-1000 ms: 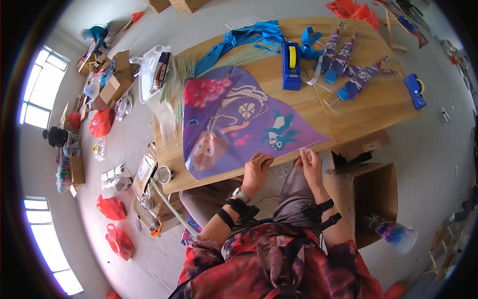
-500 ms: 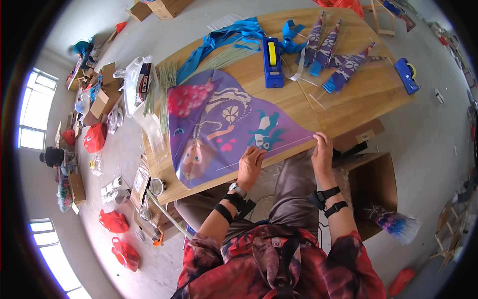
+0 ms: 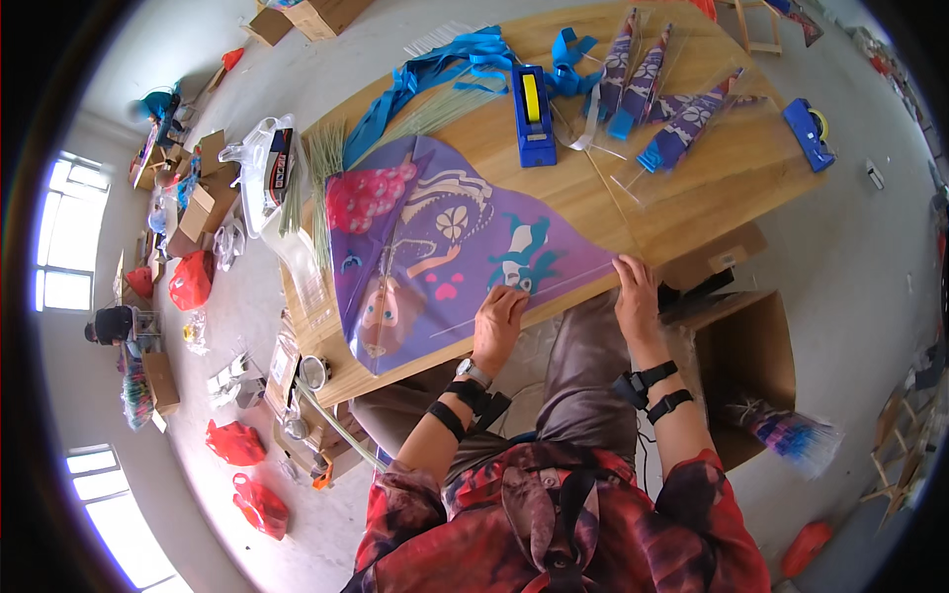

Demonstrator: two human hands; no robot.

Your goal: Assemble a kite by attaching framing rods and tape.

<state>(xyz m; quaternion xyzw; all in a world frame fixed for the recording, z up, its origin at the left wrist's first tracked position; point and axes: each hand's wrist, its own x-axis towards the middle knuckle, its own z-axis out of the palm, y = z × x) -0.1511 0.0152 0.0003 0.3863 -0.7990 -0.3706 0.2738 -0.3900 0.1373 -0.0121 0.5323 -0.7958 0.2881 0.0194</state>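
Observation:
A purple printed kite sail (image 3: 435,259) lies spread on the wooden table, showing a cartoon figure, white swirls and a teal character. A thin pale rod (image 3: 578,283) runs along its near edge. My left hand (image 3: 499,321) is closed, thumb and fingertips pinched on this rod and edge near the middle. At the sail's right corner, my right hand (image 3: 638,295) pinches the rod's end together with the tip of the sail. What sits between the fingertips of each hand is partly hidden.
Beyond the sail stand a blue tape dispenser (image 3: 535,119), blue ribbon (image 3: 420,84) and thin pale sticks (image 3: 321,168). Wrapped folded kites (image 3: 692,124) and another tape dispenser (image 3: 809,133) lie at the far right. A cardboard box (image 3: 751,346) stands below the table's right edge.
My right hand has shifted slightly left at the sail's corner. My left hand keeps its pinch on the near edge. The whole view has tilted a little.

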